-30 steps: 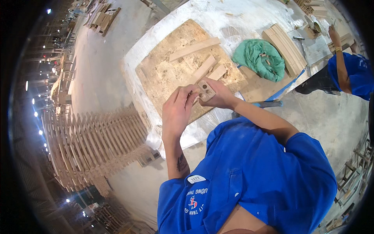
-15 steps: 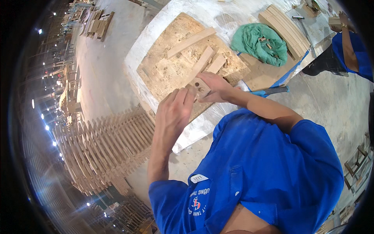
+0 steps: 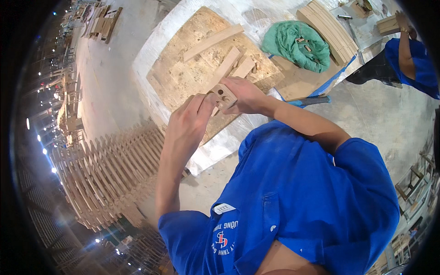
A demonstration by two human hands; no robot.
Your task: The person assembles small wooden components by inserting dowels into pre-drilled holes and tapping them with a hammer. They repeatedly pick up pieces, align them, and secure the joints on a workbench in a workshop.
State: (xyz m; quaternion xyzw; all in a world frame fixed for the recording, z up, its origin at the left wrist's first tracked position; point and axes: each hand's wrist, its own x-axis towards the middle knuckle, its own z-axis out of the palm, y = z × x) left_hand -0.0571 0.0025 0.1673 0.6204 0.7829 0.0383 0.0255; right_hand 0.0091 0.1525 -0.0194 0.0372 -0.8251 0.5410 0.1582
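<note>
A light wooden piece (image 3: 227,95) with round holes in its end face is held over the near side of a worn particle board (image 3: 167,75). My right hand (image 3: 247,95) is closed around it from the right. My left hand (image 3: 189,120) has its fingers pinched together at the left edge of that end face, beside the holes. Whatever those fingertips hold, if anything, is hidden. Beyond my hands, several wooden strips (image 3: 214,42) and short offcuts lie on the board.
Right of the board, a green cloth-lined container (image 3: 286,43) holds small wooden dowels (image 3: 308,47). Stacked curved slats (image 3: 327,32) and a hammer (image 3: 346,18) lie farther right. A blue-and-black tool handle (image 3: 316,100) juts from the table edge. A co-worker (image 3: 412,62) handles wood at far right; slatted wood stacks (image 3: 107,169) stand left.
The whole view has shifted, so the scene sits farther left and slightly higher. My hands stay at the holed end of the wooden piece, with the left fingers still pinched.
</note>
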